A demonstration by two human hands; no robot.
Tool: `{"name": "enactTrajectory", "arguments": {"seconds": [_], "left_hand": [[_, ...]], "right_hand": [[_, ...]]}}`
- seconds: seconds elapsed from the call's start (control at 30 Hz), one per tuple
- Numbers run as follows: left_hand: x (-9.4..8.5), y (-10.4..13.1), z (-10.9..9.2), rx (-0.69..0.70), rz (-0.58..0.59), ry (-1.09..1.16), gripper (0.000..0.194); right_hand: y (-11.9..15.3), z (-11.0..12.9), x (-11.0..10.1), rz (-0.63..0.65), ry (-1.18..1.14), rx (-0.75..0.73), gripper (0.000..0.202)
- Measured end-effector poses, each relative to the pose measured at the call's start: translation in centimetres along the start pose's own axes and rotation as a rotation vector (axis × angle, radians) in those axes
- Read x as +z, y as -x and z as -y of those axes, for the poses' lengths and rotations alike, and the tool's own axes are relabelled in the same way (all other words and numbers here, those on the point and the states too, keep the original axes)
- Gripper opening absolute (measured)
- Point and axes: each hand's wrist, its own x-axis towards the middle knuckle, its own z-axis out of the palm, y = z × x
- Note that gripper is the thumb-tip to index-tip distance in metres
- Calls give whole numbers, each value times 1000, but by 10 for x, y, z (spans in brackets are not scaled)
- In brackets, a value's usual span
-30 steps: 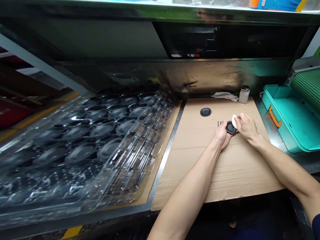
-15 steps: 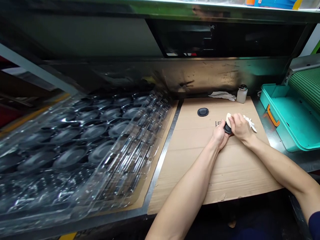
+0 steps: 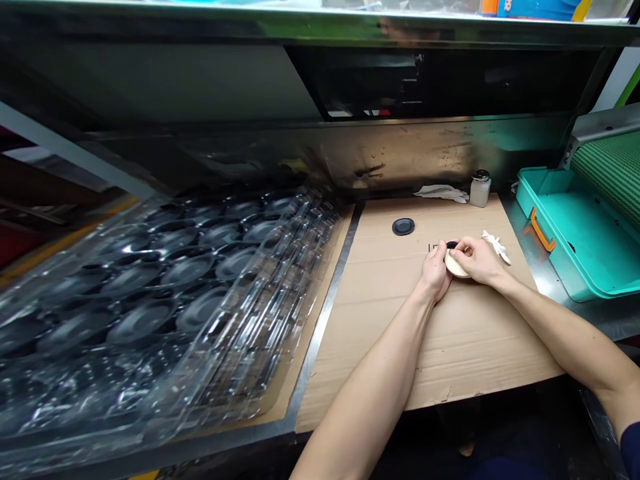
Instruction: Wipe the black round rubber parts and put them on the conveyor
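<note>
My left hand (image 3: 436,273) is closed on the edge of a round black disc-shaped part (image 3: 452,245), mostly covered by the pad and fingers. With bent fingers my right hand (image 3: 477,260) holds a round cream pad (image 3: 456,267) against that part. Both hands are over the cardboard sheet (image 3: 380,320). A second black disc (image 3: 403,227) with a raised ring lies flat on the cardboard, up and left of my hands. Just right of my right hand is a crumpled white cloth or glove (image 3: 496,247).
Stacked clear plastic trays (image 3: 260,320) holding several black discs fill the left side. At the back stand a small bottle with a metal top (image 3: 480,189) and a flattened white glove (image 3: 443,193). A teal bin (image 3: 590,287) with an orange latch sits right, beside a green mesh belt (image 3: 613,163).
The cream pad has swung from upright at the far side of the black part to lying lower, nearer me, across it. My right fingers have shifted with it. The view moved slightly.
</note>
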Motion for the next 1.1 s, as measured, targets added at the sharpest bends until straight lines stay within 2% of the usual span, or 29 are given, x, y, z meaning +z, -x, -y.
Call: {"name": "enactTrajectory", "arguments": {"seconds": [0.1, 0.2, 0.27, 0.33, 0.47, 0.57, 0.63, 0.7, 0.77, 0.8, 0.9, 1.03, 1.1], "left_hand": [[1, 1, -1, -15, -42, 4, 29], [1, 2, 0, -20, -64, 10, 29], [1, 2, 1, -12, -62, 3, 29], [0, 0, 1, -8, -48, 6, 29], [-4, -5, 0, -32, -74, 66, 32], [-4, -5, -2, -56, -115, 85, 33], [-2, -4, -1, -69, -83, 82, 34], [0, -3, -1, -88, -51, 75, 38], [1, -2, -2, -118, -57, 75, 43], [2, -1, -2, -128, -74, 81, 43], [3, -1, -4, -123, -121, 107, 38], [5, -1, -1, -121, -114, 67, 36], [6, 0, 0, -112, -123, 69, 34]], "right_hand": [[1, -9, -5, -48, -4, 73, 17], [7, -12, -4, 20, -25, 140, 17], [9, -9, 0, 74, -57, 123, 18], [8, -6, 2, 59, -48, 63, 18], [4, -6, 0, -126, 158, -38, 18], [7, -6, -2, -71, 193, -75, 16], [7, -3, -1, -34, 203, -127, 16], [4, 0, 1, -115, 302, -138, 21], [0, 3, 4, -214, 434, -115, 28], [-1, 3, 5, -222, 485, -120, 30], [0, 4, 7, -145, 584, -167, 32], [2, 8, 8, -162, 643, -45, 30], [2, 9, 11, -132, 630, -60, 29]]}}
